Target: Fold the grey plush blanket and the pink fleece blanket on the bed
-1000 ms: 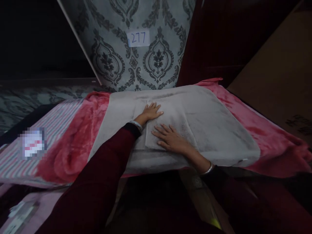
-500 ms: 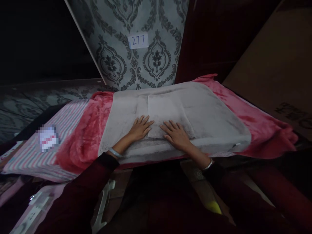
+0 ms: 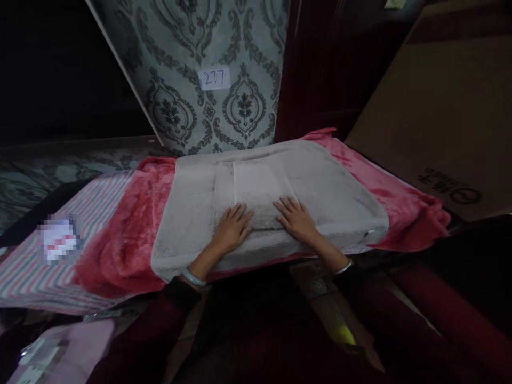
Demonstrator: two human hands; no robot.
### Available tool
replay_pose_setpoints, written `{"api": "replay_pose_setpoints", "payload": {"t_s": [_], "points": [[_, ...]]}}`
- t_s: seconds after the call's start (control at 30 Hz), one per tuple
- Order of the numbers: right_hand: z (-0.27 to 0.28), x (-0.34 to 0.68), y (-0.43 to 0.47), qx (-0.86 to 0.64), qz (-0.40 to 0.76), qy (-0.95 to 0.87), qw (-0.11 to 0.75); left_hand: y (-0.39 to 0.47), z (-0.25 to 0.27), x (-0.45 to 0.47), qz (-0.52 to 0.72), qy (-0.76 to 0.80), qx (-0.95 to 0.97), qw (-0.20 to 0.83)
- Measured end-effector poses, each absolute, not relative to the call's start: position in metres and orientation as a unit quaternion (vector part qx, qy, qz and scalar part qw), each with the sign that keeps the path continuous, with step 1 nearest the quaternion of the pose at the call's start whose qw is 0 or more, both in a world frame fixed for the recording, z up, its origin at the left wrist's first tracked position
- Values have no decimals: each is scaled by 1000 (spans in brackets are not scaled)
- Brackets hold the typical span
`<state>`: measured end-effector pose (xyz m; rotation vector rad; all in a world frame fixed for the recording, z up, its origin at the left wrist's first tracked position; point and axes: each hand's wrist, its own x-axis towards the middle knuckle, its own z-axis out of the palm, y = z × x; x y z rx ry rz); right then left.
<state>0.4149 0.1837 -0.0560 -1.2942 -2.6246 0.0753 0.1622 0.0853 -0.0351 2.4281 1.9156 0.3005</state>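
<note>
A thick grey plush blanket (image 3: pixel 332 186) lies spread across the surface before me, with a folded flap (image 3: pixel 256 184) of the same cloth in its middle. My left hand (image 3: pixel 232 229) rests palm down near the flap's lower left, fingers stretched out. Flat against the lower right of the flap is my right hand (image 3: pixel 298 218), its fingers slightly spread. Neither hand grips anything. Under the grey cloth, a red plush blanket (image 3: pixel 120 234) shows at the left and comes out again at the right end.
Striped cloth (image 3: pixel 92 202) covers the left end, with a blurred-out object (image 3: pixel 61 239) on it. A large cardboard box (image 3: pixel 436 117) stands at the right. Behind are a dark screen (image 3: pixel 68 74) and a patterned wall with a paper label (image 3: pixel 215 78). A pink seat (image 3: pixel 88 341) is at lower left.
The view has shifted, so the bedding appears further left. My hands have moved apart across the flap, the right toward its right side, and both stay flat on the cloth.
</note>
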Motion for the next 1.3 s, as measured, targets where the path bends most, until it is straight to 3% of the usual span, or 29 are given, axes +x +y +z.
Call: {"api": "replay_pose_setpoints", "payload": {"t_s": [0.37, 0.77, 1.3], "points": [[-14, 392, 254, -403, 62, -899, 157, 83, -56, 145, 218, 559, 799, -33], [6, 310, 382, -407, 42, -905, 117, 73, -69, 146, 331, 510, 786, -115], [-6, 255, 435, -439, 30, -889, 124, 73, -84, 148, 341, 526, 760, -170]]}}
